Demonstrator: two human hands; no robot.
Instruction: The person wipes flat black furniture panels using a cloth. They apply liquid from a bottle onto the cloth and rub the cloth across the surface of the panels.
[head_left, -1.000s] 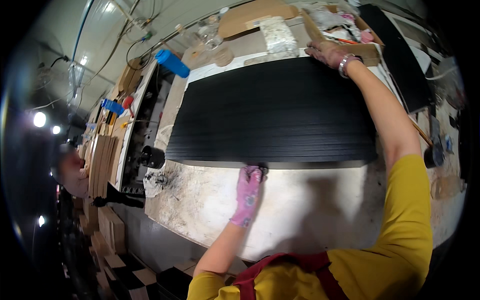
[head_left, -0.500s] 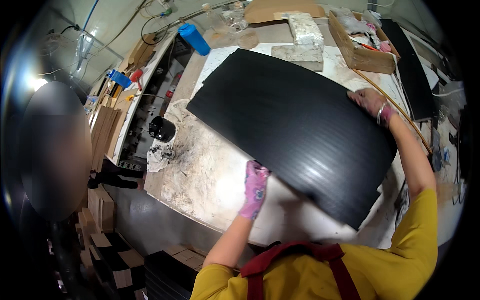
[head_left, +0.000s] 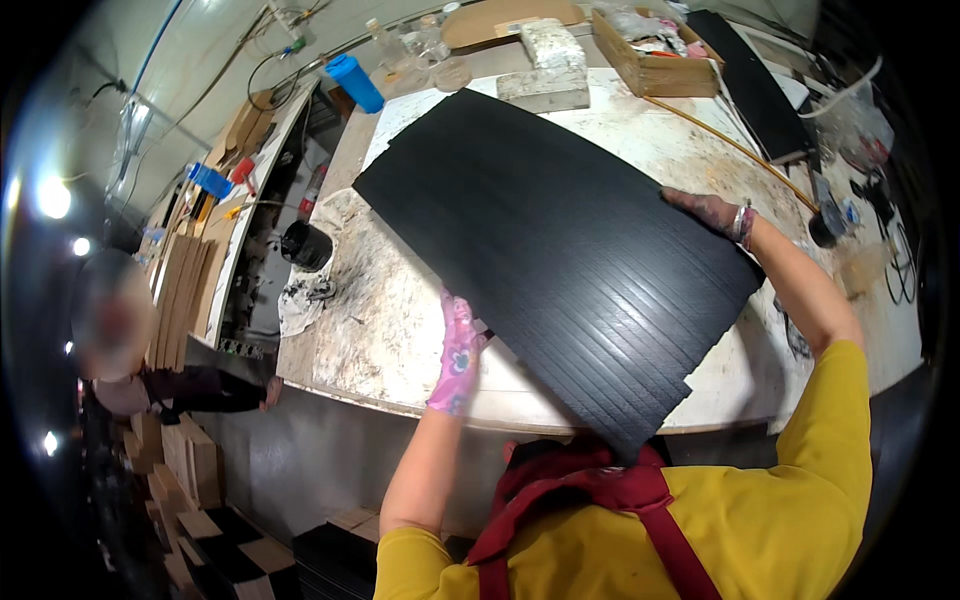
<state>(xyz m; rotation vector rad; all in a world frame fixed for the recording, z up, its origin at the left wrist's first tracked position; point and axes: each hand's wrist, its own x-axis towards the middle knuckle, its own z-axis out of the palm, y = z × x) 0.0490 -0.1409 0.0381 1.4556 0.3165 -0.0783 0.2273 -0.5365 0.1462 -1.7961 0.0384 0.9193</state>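
Observation:
A large black panel (head_left: 540, 240) with fine parallel grooves and notched corners is held at a slant over the white worktable (head_left: 340, 350). My left hand (head_left: 458, 335), in a pink flowered glove, grips the panel's near left edge, its fingers partly hidden beneath. On the opposite long edge, my right hand (head_left: 708, 212) has its stained, gloved fingers closed over the rim; its thumb is hidden. The panel's nearest corner reaches my dark red apron (head_left: 590, 490).
A black pot (head_left: 306, 246) stands on a stained cloth at the left. White blocks (head_left: 550, 70), a blue bottle (head_left: 355, 84) and a cardboard box (head_left: 655, 70) of odds and ends line the back. A brush (head_left: 825, 228) with a long handle lies right. Another person (head_left: 150, 388) is far left.
Both hands have shifted left with the panel. Its near corner has come closer to my body and now overlaps the apron. The view has turned slightly, and the other person appears farther away.

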